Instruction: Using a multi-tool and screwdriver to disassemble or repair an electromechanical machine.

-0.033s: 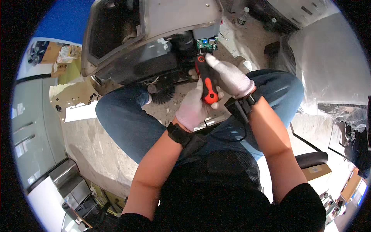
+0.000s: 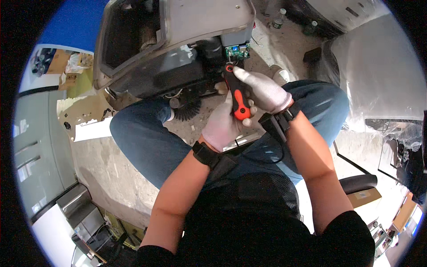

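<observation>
The left hand (image 2: pixel 221 126), in a white glove, curls its fingers around the near end of a red-and-black tool handle (image 2: pixel 240 99); the gloved right hand (image 2: pixel 267 92) grips its far end, thumb laid along it. Just beyond is a green circuit board (image 2: pixel 237 50) on the grey machine (image 2: pixel 209 18); a black round brush (image 2: pixel 189 109) lies to the left.

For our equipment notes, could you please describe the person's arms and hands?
The left hand and right hand wear whitish gloves. Black wrist straps hold boxy units; a black cable loops beside the right one. Sleeves are short and black.
</observation>
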`<state>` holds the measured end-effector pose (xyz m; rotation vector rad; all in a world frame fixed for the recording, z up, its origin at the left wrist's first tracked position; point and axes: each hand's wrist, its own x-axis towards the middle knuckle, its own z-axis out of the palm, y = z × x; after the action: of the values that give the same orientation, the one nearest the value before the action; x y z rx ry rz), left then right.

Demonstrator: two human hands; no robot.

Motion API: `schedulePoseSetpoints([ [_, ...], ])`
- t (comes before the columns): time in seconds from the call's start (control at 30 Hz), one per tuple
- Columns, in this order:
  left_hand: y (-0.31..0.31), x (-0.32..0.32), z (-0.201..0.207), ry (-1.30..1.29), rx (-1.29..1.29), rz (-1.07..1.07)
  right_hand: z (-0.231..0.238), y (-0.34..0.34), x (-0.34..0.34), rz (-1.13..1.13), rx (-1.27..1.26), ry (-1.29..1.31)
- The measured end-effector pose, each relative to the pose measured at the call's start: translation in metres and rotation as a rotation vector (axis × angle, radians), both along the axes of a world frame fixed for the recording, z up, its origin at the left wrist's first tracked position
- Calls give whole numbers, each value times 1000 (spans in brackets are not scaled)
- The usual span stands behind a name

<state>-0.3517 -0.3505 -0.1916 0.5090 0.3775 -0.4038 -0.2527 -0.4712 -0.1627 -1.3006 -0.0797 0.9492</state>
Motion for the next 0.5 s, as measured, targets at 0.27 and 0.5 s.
schedulePoseSetpoints([
  [0.27,-3,5,7,109,185,36,-27,8,6,-23,37,87],
  [0.5,-4,-2,11,-81,450,-22,-22,7,14,-2,-256,-90],
])
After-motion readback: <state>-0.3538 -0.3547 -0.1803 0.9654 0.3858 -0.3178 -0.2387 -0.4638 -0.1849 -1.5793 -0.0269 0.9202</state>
